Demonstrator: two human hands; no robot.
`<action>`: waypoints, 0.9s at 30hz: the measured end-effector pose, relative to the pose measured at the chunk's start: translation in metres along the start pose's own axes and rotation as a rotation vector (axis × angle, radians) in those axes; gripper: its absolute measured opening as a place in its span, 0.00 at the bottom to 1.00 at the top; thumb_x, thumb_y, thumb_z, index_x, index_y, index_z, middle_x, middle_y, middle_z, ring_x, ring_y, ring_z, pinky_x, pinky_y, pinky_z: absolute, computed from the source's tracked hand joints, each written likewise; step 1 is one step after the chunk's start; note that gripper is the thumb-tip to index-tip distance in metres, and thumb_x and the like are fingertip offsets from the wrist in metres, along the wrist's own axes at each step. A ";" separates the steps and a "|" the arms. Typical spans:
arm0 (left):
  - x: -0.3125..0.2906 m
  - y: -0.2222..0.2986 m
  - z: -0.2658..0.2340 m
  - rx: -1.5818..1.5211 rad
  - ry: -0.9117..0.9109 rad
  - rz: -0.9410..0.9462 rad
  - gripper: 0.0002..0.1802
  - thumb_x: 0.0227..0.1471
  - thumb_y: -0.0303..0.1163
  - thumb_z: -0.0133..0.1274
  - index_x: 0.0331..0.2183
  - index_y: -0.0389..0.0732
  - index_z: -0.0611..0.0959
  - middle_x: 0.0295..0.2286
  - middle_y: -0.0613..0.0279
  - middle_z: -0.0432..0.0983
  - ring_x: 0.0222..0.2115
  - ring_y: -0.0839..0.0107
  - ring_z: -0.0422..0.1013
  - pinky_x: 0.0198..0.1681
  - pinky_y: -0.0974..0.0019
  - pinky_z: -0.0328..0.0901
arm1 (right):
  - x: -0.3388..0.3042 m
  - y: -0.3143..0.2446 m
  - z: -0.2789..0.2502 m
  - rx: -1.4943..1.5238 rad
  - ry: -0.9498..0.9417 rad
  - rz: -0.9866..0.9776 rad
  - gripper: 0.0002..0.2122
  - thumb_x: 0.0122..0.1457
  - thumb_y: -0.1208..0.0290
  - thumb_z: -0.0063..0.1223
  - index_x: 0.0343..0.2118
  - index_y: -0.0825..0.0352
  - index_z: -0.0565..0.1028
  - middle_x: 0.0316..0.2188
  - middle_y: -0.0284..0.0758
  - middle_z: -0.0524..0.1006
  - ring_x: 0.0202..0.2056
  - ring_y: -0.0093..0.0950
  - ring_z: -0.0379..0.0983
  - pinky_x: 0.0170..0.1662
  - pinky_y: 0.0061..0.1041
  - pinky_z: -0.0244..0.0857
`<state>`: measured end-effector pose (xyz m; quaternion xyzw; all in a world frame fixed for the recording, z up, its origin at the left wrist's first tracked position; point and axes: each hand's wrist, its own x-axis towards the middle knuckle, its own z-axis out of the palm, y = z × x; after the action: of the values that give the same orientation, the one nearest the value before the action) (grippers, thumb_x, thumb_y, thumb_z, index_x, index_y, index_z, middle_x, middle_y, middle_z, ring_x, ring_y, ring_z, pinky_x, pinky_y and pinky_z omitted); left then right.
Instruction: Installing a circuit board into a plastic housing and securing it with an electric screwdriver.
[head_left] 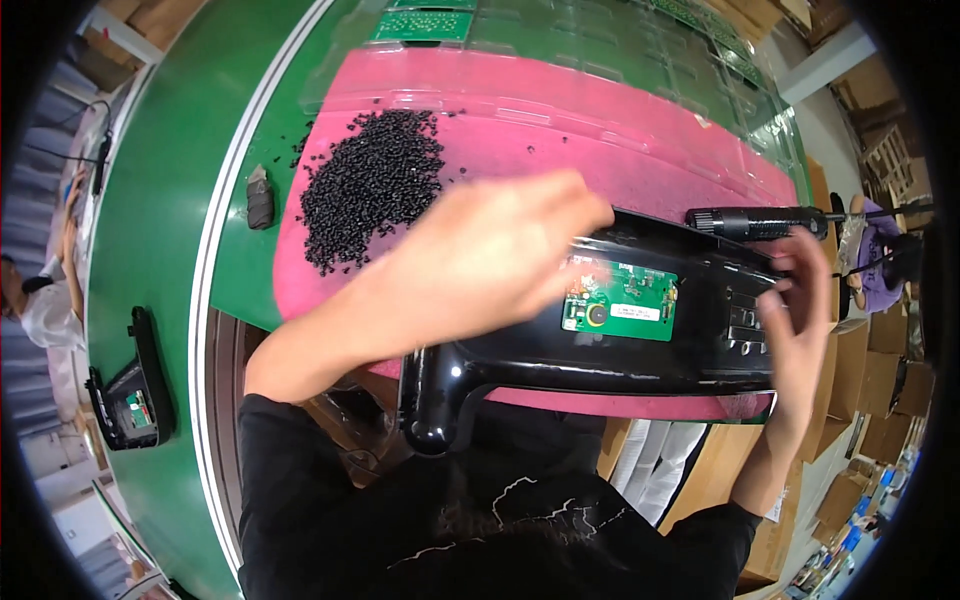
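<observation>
A glossy black plastic housing (510, 368) lies across the near edge of the pink mat, with a rounded arm at its left end. Inside it sits a green circuit board (645, 310) with a white label and a round component. My left hand (510, 245), smeared by motion, hovers over the board's left side with fingers curled together; their tips are blurred, and I cannot make out what is in them. Around the housing's right end curl the fingers and thumb of my right hand (800, 300). A black cylindrical electric screwdriver (760, 221) lies just beyond the housing.
Small black screws (370, 185) form a heap on the pink mat (500, 140). Clear plastic trays (600, 85) with green boards (425, 25) stand behind. A small dark wrapped object (260, 200) lies left of the mat. Another black housing (135, 400) rests far left. Cardboard boxes (865, 385) stand right.
</observation>
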<state>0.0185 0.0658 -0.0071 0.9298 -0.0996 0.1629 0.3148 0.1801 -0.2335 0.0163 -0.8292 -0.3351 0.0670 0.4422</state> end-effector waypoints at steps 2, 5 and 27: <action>0.010 -0.018 -0.012 0.111 0.257 -0.024 0.08 0.48 0.28 0.61 0.31 0.34 0.82 0.27 0.52 0.78 0.29 0.55 0.77 0.32 0.59 0.70 | 0.012 0.028 -0.031 -0.085 0.248 0.078 0.27 0.60 0.69 0.55 0.62 0.63 0.64 0.53 0.35 0.68 0.53 0.25 0.63 0.56 0.26 0.56; 0.000 -0.044 -0.033 0.263 0.244 -0.154 0.07 0.46 0.26 0.61 0.30 0.34 0.83 0.28 0.51 0.79 0.30 0.53 0.77 0.34 0.58 0.70 | 0.044 0.046 -0.059 -0.113 0.288 0.224 0.23 0.64 0.70 0.50 0.62 0.62 0.65 0.49 0.33 0.70 0.47 0.21 0.67 0.56 0.23 0.58; 0.005 -0.028 -0.001 -0.316 0.109 0.007 0.06 0.48 0.25 0.62 0.29 0.34 0.82 0.26 0.59 0.79 0.26 0.68 0.75 0.30 0.68 0.68 | 0.071 -0.061 0.053 1.419 0.105 -0.255 0.21 0.64 0.52 0.47 0.48 0.66 0.66 0.29 0.30 0.66 0.28 0.23 0.62 0.42 0.34 0.60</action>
<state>0.0315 0.0878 -0.0201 0.8581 -0.1101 0.1962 0.4616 0.1827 -0.1296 0.0448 -0.2986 -0.2834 0.1764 0.8941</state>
